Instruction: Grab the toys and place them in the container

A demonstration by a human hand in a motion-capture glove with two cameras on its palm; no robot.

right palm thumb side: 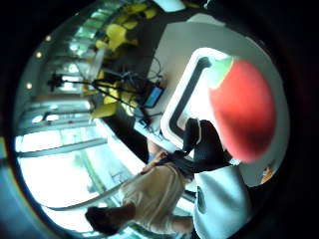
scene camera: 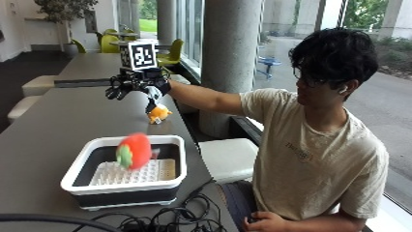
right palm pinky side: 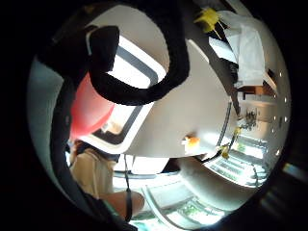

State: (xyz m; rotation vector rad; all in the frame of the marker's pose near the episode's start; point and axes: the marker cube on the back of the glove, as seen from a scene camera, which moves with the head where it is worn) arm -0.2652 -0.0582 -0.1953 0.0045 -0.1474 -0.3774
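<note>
At frame centre, the red tomato toy [scene camera: 134, 151] drops over the white container [scene camera: 77, 173]; my gloved right hand [scene camera: 132, 87], grip spread empty at upper left, next reaches the orange toy [scene camera: 158, 114] on the table [scene camera: 51, 125].

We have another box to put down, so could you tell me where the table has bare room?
Bare grey table lies between the container and the far edge, left of the orange toy. The near edge is crowded with cables. The red toy is over the container, the right hand raised beyond it.
</note>
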